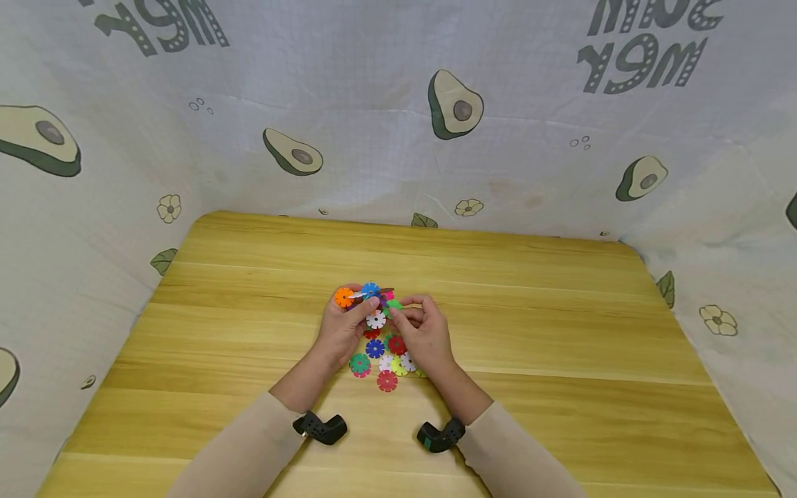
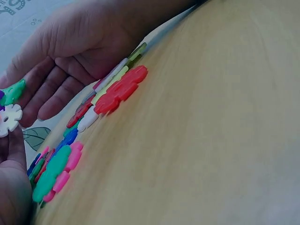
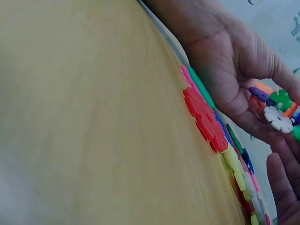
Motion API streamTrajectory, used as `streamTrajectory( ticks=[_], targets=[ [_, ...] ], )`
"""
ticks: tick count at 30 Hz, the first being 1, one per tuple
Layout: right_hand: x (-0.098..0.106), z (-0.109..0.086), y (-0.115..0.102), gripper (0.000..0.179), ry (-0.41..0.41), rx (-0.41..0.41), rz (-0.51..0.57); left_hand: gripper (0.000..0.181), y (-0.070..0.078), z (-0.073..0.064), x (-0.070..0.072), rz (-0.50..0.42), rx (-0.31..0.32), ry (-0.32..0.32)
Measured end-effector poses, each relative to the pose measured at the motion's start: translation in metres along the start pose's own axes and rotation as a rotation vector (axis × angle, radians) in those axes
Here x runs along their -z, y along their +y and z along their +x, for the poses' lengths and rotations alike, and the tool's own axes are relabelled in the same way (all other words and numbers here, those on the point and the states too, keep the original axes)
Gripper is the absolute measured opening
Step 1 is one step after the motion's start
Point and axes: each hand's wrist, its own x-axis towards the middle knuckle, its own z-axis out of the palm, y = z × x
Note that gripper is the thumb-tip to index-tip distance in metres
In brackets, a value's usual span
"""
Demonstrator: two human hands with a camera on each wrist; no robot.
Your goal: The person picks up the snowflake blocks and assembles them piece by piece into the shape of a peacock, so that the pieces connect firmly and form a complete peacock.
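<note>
A joined cluster of notched plastic discs sits in my left hand (image 1: 339, 332), with an orange disc (image 1: 344, 297), a blue disc (image 1: 370, 290) and a white disc (image 1: 376, 319) showing on it. The left thumb presses across its top. On the cluster's right side my right hand (image 1: 431, 335) pinches a green disc (image 1: 394, 306) between thumb and fingertips. In the right wrist view the left fingers curl under the cluster, where a second green disc (image 3: 281, 99) and a white disc (image 3: 278, 119) show. Both hands are raised over the table.
Loose discs lie in a pile below the hands, among them a dark blue disc (image 1: 375, 348), a red disc (image 1: 387, 381) and a teal green disc (image 1: 360, 363). They rest on a wooden table (image 1: 560, 332). A printed cloth (image 1: 373, 90) hangs behind and at both sides.
</note>
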Motion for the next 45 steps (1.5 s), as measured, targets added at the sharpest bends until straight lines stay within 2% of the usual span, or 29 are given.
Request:
streamTrajectory(
  ticks=[2, 5, 7, 9, 11, 13, 17, 24, 28, 33, 38, 45],
  targets=[
    [0.0004, 0.0004, 0.0008, 0.031, -0.006, 0.011, -0.026, 0.034, 0.0013, 0.0015, 0.0008, -0.015, -0.011, 0.019],
    [0.0009, 0.0014, 0.0027, 0.031, -0.045, 0.053, -0.07, 0.037, 0.0042, 0.005, 0.0026, -0.07, -0.04, 0.092],
    [0.0014, 0.0015, 0.0033, 0.028, -0.107, 0.086, -0.187, 0.035, 0.006, 0.0075, 0.0037, -0.117, -0.058, 0.147],
    [0.0016, 0.0013, 0.0039, 0.027, -0.192, 0.135, -0.352, 0.033, 0.0069, 0.0092, 0.0047, -0.144, -0.068, 0.172],
    [0.0019, 0.0005, 0.0032, 0.029, -0.274, 0.191, -0.523, 0.031, 0.0073, 0.0098, 0.0054, -0.141, -0.066, 0.167],
    [0.0021, -0.0003, 0.0021, 0.034, -0.333, 0.229, -0.642, 0.029, 0.0072, 0.01, 0.0057, -0.127, -0.062, 0.149],
    [0.0019, -0.0009, 0.0011, 0.037, -0.379, 0.244, -0.713, 0.028, 0.0065, 0.0097, 0.006, -0.108, -0.053, 0.123],
    [0.0011, -0.001, -0.0007, 0.031, -0.4, 0.203, -0.703, 0.028, 0.0063, 0.0077, 0.0072, -0.062, -0.033, 0.103],
    [0.001, -0.0018, -0.0018, 0.03, -0.404, 0.178, -0.701, 0.03, 0.0068, 0.0067, 0.0064, -0.077, -0.031, 0.111],
    [0.0021, -0.0017, 0.0007, 0.023, -0.357, 0.174, -0.63, 0.028, 0.0074, 0.0061, 0.006, -0.099, -0.032, 0.113],
    [0.0039, -0.0001, 0.0034, 0.012, -0.282, 0.116, -0.494, 0.024, 0.007, 0.0061, 0.0074, -0.125, -0.043, 0.087],
    [0.0065, 0.0034, 0.0034, 0.015, -0.084, -0.045, -0.159, 0.022, 0.0067, 0.0057, 0.0093, -0.137, -0.026, 0.049]
  ],
)
